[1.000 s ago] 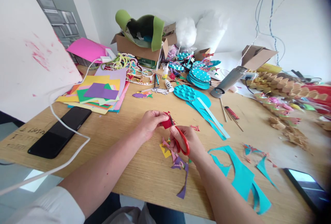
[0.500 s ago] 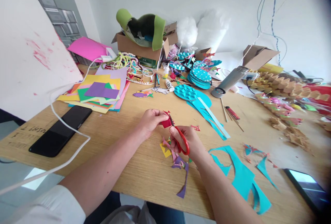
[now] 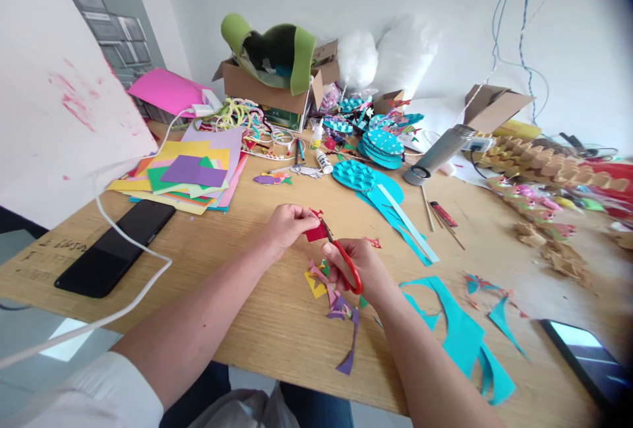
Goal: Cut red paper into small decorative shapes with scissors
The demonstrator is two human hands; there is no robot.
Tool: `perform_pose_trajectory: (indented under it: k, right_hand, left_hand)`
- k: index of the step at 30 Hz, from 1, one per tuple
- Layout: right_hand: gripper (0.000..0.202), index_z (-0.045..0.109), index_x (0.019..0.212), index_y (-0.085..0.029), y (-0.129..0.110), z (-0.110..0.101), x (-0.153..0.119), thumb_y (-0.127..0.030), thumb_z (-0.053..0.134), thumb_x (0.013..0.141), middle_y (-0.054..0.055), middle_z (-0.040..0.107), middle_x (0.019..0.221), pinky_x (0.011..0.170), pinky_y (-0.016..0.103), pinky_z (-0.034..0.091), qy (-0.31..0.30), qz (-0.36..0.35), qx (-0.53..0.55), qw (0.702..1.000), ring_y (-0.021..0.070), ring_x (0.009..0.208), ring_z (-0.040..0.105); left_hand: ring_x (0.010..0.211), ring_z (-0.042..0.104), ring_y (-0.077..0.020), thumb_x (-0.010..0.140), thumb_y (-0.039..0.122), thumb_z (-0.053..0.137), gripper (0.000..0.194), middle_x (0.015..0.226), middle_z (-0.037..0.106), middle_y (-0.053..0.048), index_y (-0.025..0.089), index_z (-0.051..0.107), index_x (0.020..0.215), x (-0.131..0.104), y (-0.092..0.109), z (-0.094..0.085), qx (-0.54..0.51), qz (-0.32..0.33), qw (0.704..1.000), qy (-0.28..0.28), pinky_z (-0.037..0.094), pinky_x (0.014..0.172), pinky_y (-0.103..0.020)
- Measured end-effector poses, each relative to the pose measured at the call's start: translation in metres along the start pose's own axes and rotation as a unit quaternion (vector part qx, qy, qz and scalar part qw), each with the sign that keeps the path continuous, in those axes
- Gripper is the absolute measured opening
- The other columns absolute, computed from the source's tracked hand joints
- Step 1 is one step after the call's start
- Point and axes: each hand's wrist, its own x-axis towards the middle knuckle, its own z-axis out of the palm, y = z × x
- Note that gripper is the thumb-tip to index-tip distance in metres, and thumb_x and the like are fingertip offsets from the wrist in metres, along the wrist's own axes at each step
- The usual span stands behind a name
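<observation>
A small piece of red paper [image 3: 316, 234] is pinched between the thumb and fingers of my left hand [image 3: 291, 227], over the middle of the table. My right hand [image 3: 353, 266] is closed round the red handles of a pair of scissors [image 3: 352, 268]. The dark blades point up and left and meet the red paper at its right side. Below the hands lie cut scraps: a yellow one [image 3: 315, 285], pink ones and a curled purple strip [image 3: 350, 349]. A small red cut-out [image 3: 373, 242] rests on the table right of the scissors.
Coloured paper sheets [image 3: 198, 174] and a black phone [image 3: 116, 246] lie at left, a white cable [image 3: 148, 253] crossing the phone. Turquoise offcuts [image 3: 462, 332] and another phone [image 3: 583, 362] are at right. Farther back stand a metal flask [image 3: 440, 154] and a cardboard box [image 3: 262, 88].
The red paper has turned slightly and more of it shows below my left fingers. Both hands stay in nearly the same place; the camera view has shifted a little.
</observation>
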Motion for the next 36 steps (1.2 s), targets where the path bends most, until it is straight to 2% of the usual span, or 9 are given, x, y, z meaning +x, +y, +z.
perform_pose_trajectory:
  k: [5,9,14,22,28,36]
  right_hand:
    - [0.048,0.05,0.055,-0.02,0.001,0.001,0.002,-0.061,0.073,0.065,0.0,0.058,0.043,0.032,0.021,0.032,0.065,-0.029,0.018,0.997,0.0111,0.033,0.049]
    - [0.037,0.056,0.07,-0.019,0.004,0.004,0.005,-0.05,0.077,0.066,0.002,0.063,0.06,0.049,0.026,0.045,0.143,-0.119,0.06,0.981,0.0163,0.053,0.06]
    - [0.027,0.056,0.078,-0.019,0.008,0.006,0.009,-0.039,0.074,0.07,0.003,0.064,0.074,0.058,0.027,0.046,0.207,-0.161,0.055,0.963,0.0161,0.063,0.057]
    - [0.023,0.054,0.076,-0.019,0.008,0.007,0.011,-0.032,0.073,0.07,0.001,0.06,0.071,0.059,0.027,0.045,0.212,-0.165,0.063,0.961,0.0148,0.062,0.054]
    - [0.025,0.054,0.074,-0.019,0.008,0.007,0.012,-0.034,0.073,0.067,0.0,0.059,0.067,0.058,0.027,0.045,0.233,-0.178,0.084,0.952,0.0151,0.061,0.055]
    - [0.018,0.054,0.076,-0.019,0.013,0.005,0.014,-0.029,0.068,0.071,0.001,0.061,0.07,0.059,0.028,0.044,0.242,-0.203,0.031,0.948,0.0154,0.062,0.056]
  left_hand:
    - [0.061,0.058,-0.0127,0.056,0.022,0.073,0.012,0.063,0.066,-0.004,0.013,0.066,0.06,0.001,-0.001,0.001,-0.058,-0.029,0.998,-0.002,0.043,0.064,-0.026]
    - [0.059,0.058,-0.0117,0.057,0.02,0.074,0.012,0.063,0.066,-0.004,0.012,0.066,0.061,0.001,-0.005,0.003,-0.07,-0.038,0.997,-0.005,0.045,0.066,-0.028]
    - [0.059,0.059,-0.0126,0.06,0.019,0.072,0.01,0.062,0.066,-0.005,0.01,0.067,0.063,-0.004,-0.008,0.009,-0.058,-0.037,0.997,-0.027,0.046,0.067,-0.029]
    - [0.057,0.058,-0.0114,0.061,0.016,0.07,0.007,0.06,0.065,-0.004,0.01,0.067,0.062,-0.006,-0.011,0.014,-0.03,-0.021,0.999,-0.03,0.046,0.064,-0.027]
    - [0.058,0.057,-0.0102,0.061,0.016,0.069,0.007,0.06,0.064,-0.004,0.009,0.067,0.063,-0.006,-0.012,0.015,-0.006,-0.019,0.999,-0.037,0.045,0.064,-0.025]
    - [0.062,0.056,-0.0117,0.064,0.022,0.067,0.011,0.066,0.064,-0.004,0.011,0.066,0.066,-0.005,-0.012,0.012,0.072,0.009,0.997,-0.037,0.043,0.065,-0.026]
